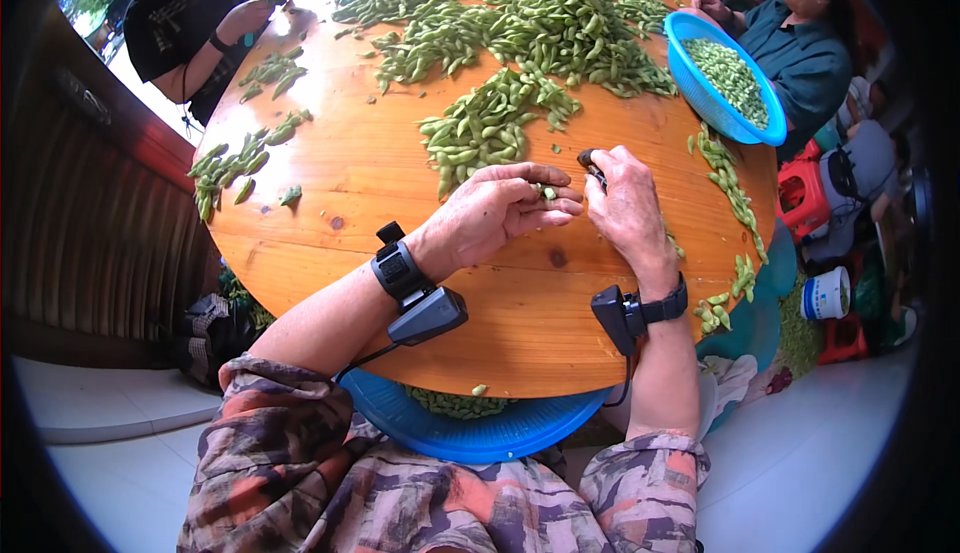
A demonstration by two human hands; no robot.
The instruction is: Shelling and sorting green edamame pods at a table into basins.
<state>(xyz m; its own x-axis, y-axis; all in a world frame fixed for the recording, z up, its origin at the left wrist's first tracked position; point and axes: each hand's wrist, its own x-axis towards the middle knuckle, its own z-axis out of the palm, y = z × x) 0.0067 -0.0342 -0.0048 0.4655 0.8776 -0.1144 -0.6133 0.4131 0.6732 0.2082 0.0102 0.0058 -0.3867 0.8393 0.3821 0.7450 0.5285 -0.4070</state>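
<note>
My left hand is over the round wooden table, palm turned partly up, fingers extended and thumb folded in. A few light-green soybeans are held between its thumb and fingers. Just to the right, apart from it, my right hand is closed around a small dark tool, whose kind I cannot make out. Beyond my hands lies a small pile of green soybean pods. In my lap, under the table edge, a blue basin holds shelled beans.
A large pod heap covers the far side of the wooden table. Pods line both its left and right edges. One person works at far left, another at far right beside a light-blue basket of beans. Red stools stand right.
</note>
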